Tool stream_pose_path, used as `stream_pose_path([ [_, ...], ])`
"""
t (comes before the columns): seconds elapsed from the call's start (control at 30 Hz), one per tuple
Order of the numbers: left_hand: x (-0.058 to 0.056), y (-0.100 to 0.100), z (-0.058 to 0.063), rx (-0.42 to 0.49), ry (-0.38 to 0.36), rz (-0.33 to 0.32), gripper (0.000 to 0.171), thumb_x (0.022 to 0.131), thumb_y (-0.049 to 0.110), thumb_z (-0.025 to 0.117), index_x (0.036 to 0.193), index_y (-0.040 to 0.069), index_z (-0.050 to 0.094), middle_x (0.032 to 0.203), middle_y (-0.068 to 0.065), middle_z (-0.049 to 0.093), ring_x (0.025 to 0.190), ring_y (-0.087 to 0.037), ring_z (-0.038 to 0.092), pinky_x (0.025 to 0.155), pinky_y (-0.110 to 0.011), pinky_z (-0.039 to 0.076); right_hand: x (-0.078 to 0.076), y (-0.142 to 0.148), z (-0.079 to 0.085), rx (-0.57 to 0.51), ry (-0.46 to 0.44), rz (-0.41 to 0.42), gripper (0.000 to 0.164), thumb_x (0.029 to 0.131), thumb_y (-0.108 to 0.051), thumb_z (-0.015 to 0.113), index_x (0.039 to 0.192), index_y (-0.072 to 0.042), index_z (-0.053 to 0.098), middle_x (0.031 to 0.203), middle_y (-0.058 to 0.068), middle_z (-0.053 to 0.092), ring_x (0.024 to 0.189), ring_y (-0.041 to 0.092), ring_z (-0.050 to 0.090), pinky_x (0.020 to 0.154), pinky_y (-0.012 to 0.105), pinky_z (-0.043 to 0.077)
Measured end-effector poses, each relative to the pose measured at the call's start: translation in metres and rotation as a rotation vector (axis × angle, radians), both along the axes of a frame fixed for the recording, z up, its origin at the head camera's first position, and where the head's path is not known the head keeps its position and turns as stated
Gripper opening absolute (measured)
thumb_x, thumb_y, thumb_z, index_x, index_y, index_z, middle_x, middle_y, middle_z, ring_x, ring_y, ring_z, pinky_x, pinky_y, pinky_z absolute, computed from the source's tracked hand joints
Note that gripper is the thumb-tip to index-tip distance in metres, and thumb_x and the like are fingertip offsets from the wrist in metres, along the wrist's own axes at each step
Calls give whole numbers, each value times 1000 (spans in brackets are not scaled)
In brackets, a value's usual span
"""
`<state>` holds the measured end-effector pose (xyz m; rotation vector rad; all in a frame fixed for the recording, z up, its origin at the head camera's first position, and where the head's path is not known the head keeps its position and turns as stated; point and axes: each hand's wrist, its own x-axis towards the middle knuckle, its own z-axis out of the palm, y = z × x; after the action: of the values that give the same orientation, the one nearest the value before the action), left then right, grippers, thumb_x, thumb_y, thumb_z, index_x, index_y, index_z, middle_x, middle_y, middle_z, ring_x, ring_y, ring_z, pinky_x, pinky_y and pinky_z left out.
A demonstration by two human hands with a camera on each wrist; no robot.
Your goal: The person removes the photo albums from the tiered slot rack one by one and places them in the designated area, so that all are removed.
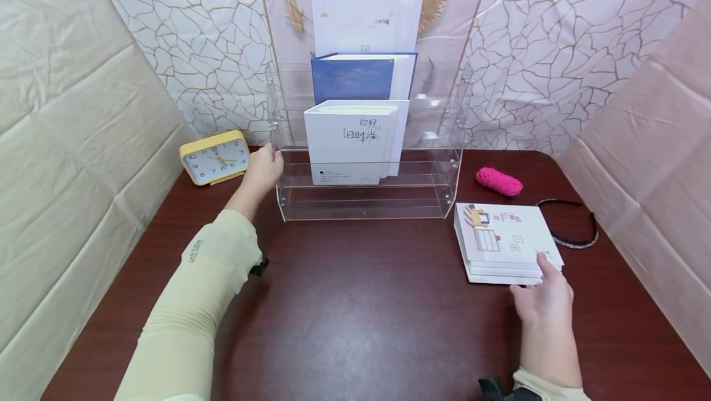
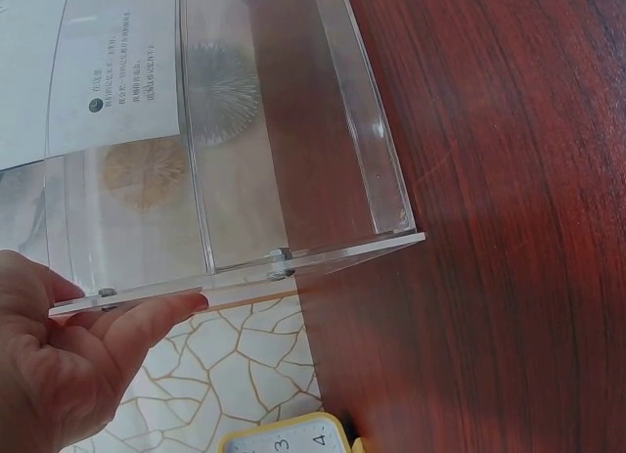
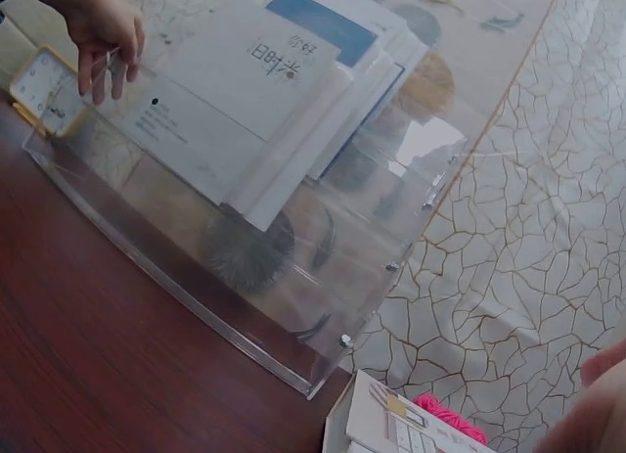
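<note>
A clear acrylic tiered rack point(image 1: 366, 211) stands on the table. White books, among them a front one point(image 1: 347, 142) with black characters, and a blue-covered one point(image 1: 352, 79) lean in its tiers. My left hand point(image 1: 265, 166) grips the rack's left side panel, thumb on one face and fingers on the other in the left wrist view. At the right lies a thick white book point(image 1: 505, 234) with a cartoon cover. My right hand point(image 1: 544, 299) is at its near right corner, fingers extended over the edge. Whether it touches the book I cannot tell.
A yellow alarm clock point(image 1: 215, 157) stands left of the rack. Behind the cartoon book lies a bright pink yarn skein point(image 1: 498, 181), and beside it a black headband point(image 1: 577, 244). Fabric walls point(image 1: 555, 49) border the table point(image 1: 355, 314) at the back and sides.
</note>
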<state>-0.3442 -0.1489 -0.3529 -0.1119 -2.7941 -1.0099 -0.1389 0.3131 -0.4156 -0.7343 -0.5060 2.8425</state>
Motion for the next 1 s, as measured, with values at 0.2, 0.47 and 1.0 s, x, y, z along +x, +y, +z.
stream_pose_path([
  [0.2, 3, -3, 2, 8, -18, -2, 29, 99, 13, 36, 104, -10, 52, 101, -30, 57, 94, -39, 53, 84, -49, 41, 0, -14, 18, 203, -54, 26, 64, 96, -27, 51, 147, -28, 12, 148, -6, 21, 137, 11, 13, 109, 45, -1],
  [0.47, 5, -6, 2, 27, -50, -21, 33, 100, 16, 33, 112, -9, 51, 98, -26, 56, 93, -36, 54, 84, -46, 43, -18, -47, 76, 634, 56, -52, 46, 92, -20, 59, 130, -11, 35, 139, 4, 33, 132, 24, 27, 106, 52, 17],
  [1.0, 4, 0, 4, 29, -52, -23, 30, 100, 17, 33, 103, -7, 51, 87, -22, 54, 84, -34, 53, 77, -45, 44, -114, -103, 136, 1004, 667, 6, 25, 87, 2, 62, 109, 6, 51, 103, 20, 62, 99, 27, 61, 82, 28, 49],
])
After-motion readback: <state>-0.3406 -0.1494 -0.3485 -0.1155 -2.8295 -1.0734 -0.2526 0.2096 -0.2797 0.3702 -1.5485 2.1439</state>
